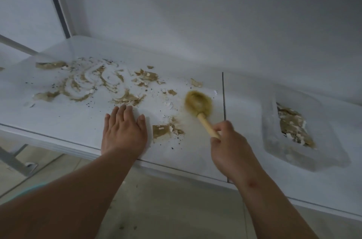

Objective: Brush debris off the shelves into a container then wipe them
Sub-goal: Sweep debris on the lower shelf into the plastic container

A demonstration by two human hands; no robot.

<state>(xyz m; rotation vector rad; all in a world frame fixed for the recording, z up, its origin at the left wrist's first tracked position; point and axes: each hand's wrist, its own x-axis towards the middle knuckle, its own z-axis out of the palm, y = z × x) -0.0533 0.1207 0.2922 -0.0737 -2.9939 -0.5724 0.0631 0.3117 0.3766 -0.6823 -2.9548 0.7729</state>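
A white shelf (64, 121) runs across the view, strewn with brown and white debris (101, 84) in smears, flakes and specks. My right hand (230, 140) grips the wooden handle of a round brush (198, 103), whose blurred bristle head touches the shelf right of the debris. My left hand (124, 133) rests flat on the shelf, fingers straight, just in front of the debris. A clear plastic container (290, 160) sits on the shelf at the right and holds swept-up debris.
A dark seam (224, 97) divides the shelf between the brush and the container. A white wall (215, 23) rises behind. A metal upright (56, 1) stands at the far left. Below the shelf's front edge lies a pale, speckled floor (176, 209).
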